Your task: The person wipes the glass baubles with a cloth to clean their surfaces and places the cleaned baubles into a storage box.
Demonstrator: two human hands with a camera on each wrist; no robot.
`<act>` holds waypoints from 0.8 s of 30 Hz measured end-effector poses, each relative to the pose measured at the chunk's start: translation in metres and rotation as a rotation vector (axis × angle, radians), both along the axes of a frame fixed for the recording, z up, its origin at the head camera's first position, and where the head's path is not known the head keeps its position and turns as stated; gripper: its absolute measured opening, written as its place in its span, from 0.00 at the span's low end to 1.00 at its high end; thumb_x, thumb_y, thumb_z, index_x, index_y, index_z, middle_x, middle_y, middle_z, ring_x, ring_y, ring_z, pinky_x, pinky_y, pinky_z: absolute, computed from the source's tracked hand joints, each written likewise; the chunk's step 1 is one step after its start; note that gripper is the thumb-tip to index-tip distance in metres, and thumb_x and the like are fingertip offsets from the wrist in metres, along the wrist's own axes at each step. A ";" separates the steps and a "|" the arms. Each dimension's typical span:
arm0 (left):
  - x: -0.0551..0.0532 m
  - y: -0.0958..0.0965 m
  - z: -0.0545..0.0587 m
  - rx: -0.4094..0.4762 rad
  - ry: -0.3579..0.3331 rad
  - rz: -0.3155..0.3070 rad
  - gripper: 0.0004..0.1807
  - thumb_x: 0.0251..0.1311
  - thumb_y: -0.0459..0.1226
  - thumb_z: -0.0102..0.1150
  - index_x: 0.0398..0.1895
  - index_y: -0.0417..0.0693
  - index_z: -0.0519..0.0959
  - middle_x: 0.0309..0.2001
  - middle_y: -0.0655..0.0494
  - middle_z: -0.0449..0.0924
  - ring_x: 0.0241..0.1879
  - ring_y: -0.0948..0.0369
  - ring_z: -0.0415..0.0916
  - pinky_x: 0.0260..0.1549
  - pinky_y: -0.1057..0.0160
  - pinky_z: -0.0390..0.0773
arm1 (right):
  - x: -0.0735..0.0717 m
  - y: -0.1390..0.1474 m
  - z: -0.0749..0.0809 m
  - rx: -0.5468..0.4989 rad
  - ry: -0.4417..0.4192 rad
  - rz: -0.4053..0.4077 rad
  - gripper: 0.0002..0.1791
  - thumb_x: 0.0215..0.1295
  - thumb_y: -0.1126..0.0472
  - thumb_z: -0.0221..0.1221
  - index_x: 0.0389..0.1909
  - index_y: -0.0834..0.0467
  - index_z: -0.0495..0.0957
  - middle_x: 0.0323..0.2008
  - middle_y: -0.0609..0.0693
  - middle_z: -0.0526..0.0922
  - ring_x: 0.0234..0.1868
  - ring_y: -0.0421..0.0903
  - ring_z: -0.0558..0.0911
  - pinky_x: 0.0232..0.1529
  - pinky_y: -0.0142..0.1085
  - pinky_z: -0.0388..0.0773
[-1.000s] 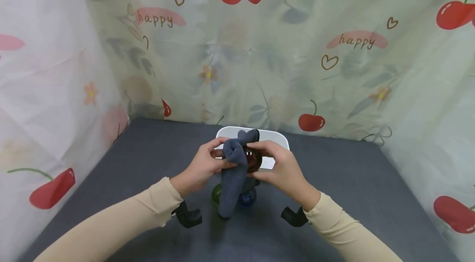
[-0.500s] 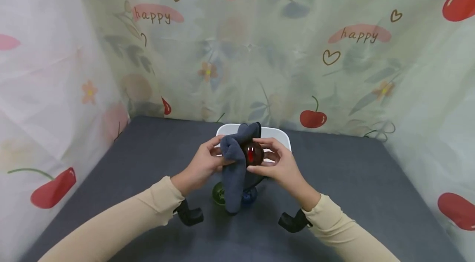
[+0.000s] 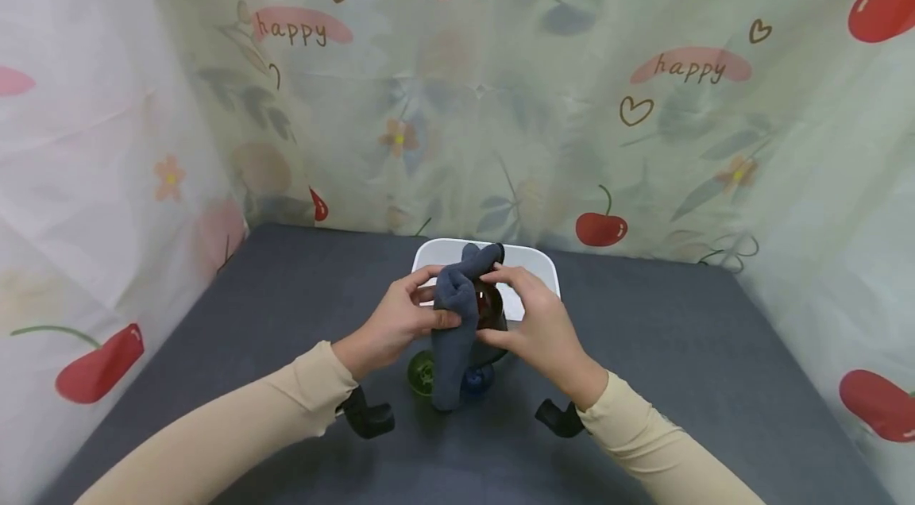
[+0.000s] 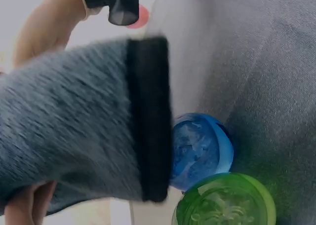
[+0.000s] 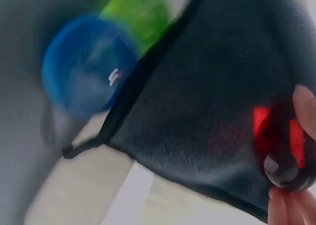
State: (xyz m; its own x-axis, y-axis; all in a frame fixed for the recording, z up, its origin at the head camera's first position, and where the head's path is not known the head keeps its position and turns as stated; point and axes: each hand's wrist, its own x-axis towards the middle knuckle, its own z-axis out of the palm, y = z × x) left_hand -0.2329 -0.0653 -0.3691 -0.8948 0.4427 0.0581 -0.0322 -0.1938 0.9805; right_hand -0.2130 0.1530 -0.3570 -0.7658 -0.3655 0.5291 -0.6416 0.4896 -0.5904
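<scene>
Over the last half second, the round, dark-red, see-through glass-like piece (image 3: 490, 305) has changed its look: a broad face with a bright red glint showed toward the head camera, and now a darker, narrower strip of it stands at the right edge of the soft grey-blue cloth with black edging (image 3: 452, 362). The right hand (image 3: 543, 322) has shifted with it, fingertips at its far side and thumb at its near side. This suggests the piece is being turned against the fabric, so that a different part of its surface meets it. The cloth's near end also hangs farther right than a second ago, uncovering more of the green see-through round piece (image 3: 421, 372).

The left hand (image 3: 400, 320) pinches the bunched cloth, its thumb on the near side; the right fingers and thumb grasp the dark-red piece. Both things are held up in the middle, in front of the shallow white tray (image 3: 525, 259) on the far side. The blue see-through round piece (image 3: 477, 379) sits right of the green one.

The cloth's long axis runs near to far, its far end flopping right. The dark-red piece, being round, shows no clear long axis; which way any opening faces cannot be told.
</scene>
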 end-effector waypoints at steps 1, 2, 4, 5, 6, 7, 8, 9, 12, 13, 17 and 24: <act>0.000 0.000 -0.001 -0.008 0.004 0.012 0.31 0.52 0.23 0.63 0.62 0.45 0.71 0.50 0.48 0.79 0.42 0.59 0.82 0.39 0.58 0.83 | 0.000 0.000 0.000 0.044 0.045 -0.031 0.38 0.39 0.62 0.78 0.56 0.56 0.76 0.51 0.50 0.80 0.53 0.46 0.81 0.54 0.37 0.78; -0.001 0.000 -0.002 -0.014 0.008 0.025 0.29 0.53 0.24 0.64 0.61 0.44 0.72 0.49 0.48 0.80 0.41 0.59 0.83 0.39 0.59 0.83 | 0.000 0.001 0.001 0.060 0.059 -0.045 0.38 0.37 0.61 0.79 0.55 0.55 0.77 0.50 0.49 0.81 0.51 0.46 0.81 0.54 0.37 0.78; -0.002 -0.001 -0.004 0.008 -0.004 0.045 0.27 0.54 0.24 0.63 0.60 0.42 0.73 0.46 0.51 0.82 0.35 0.62 0.82 0.36 0.62 0.83 | -0.001 0.003 0.001 -0.026 -0.069 -0.013 0.37 0.39 0.61 0.78 0.55 0.52 0.78 0.50 0.48 0.81 0.46 0.44 0.82 0.50 0.34 0.80; -0.002 -0.001 -0.004 0.023 -0.014 0.034 0.28 0.56 0.24 0.62 0.61 0.41 0.72 0.45 0.53 0.82 0.34 0.63 0.82 0.35 0.63 0.82 | -0.001 0.003 0.000 -0.125 -0.180 0.033 0.36 0.41 0.64 0.77 0.56 0.53 0.78 0.51 0.49 0.80 0.46 0.44 0.83 0.48 0.34 0.81; -0.003 -0.002 -0.005 0.038 -0.023 0.020 0.28 0.57 0.24 0.60 0.63 0.41 0.70 0.44 0.54 0.82 0.33 0.64 0.82 0.34 0.65 0.82 | -0.001 0.004 0.000 -0.226 -0.285 0.071 0.35 0.43 0.66 0.76 0.56 0.53 0.77 0.53 0.49 0.78 0.46 0.44 0.83 0.48 0.35 0.81; -0.003 -0.003 -0.005 0.053 -0.031 0.002 0.29 0.58 0.24 0.59 0.65 0.41 0.68 0.45 0.55 0.82 0.34 0.65 0.82 0.34 0.66 0.82 | -0.001 0.004 0.000 -0.290 -0.359 0.090 0.35 0.44 0.67 0.75 0.57 0.53 0.75 0.55 0.50 0.76 0.48 0.45 0.83 0.49 0.36 0.81; -0.003 -0.004 -0.005 0.066 -0.038 -0.016 0.30 0.59 0.24 0.58 0.67 0.41 0.67 0.46 0.55 0.82 0.35 0.65 0.82 0.35 0.66 0.82 | -0.002 0.004 0.000 -0.310 -0.385 0.095 0.34 0.45 0.67 0.75 0.57 0.53 0.75 0.55 0.50 0.75 0.50 0.45 0.82 0.51 0.36 0.80; -0.003 -0.004 -0.005 0.070 -0.041 -0.031 0.31 0.59 0.24 0.58 0.68 0.42 0.65 0.47 0.55 0.82 0.36 0.65 0.82 0.35 0.66 0.82 | -0.002 0.005 0.000 -0.293 -0.373 0.100 0.35 0.45 0.66 0.75 0.57 0.54 0.74 0.55 0.50 0.74 0.51 0.44 0.81 0.52 0.37 0.80; -0.002 -0.005 -0.005 0.028 -0.015 -0.041 0.31 0.58 0.25 0.60 0.67 0.41 0.67 0.49 0.52 0.81 0.42 0.61 0.83 0.38 0.61 0.83 | -0.002 0.006 0.001 -0.072 -0.161 0.077 0.37 0.41 0.60 0.78 0.57 0.53 0.75 0.50 0.47 0.77 0.51 0.41 0.80 0.53 0.37 0.79; -0.001 -0.005 -0.004 0.008 -0.002 -0.034 0.31 0.57 0.25 0.61 0.65 0.41 0.69 0.49 0.52 0.81 0.43 0.61 0.83 0.39 0.60 0.83 | -0.002 0.007 0.001 0.004 -0.073 0.053 0.38 0.39 0.59 0.79 0.56 0.52 0.76 0.47 0.46 0.79 0.49 0.40 0.80 0.53 0.36 0.79; -0.001 -0.006 -0.002 0.017 0.002 -0.009 0.29 0.55 0.23 0.62 0.63 0.40 0.71 0.47 0.53 0.81 0.40 0.61 0.83 0.37 0.62 0.83 | -0.002 0.008 0.000 -0.099 -0.136 0.104 0.36 0.40 0.66 0.77 0.56 0.56 0.77 0.48 0.50 0.79 0.43 0.41 0.82 0.48 0.34 0.81; 0.002 -0.005 0.004 0.066 0.006 -0.031 0.29 0.55 0.23 0.60 0.62 0.44 0.69 0.46 0.52 0.80 0.41 0.59 0.83 0.38 0.59 0.84 | -0.001 0.003 0.001 -0.061 0.010 0.025 0.38 0.38 0.62 0.79 0.55 0.58 0.75 0.52 0.53 0.77 0.52 0.44 0.79 0.50 0.36 0.81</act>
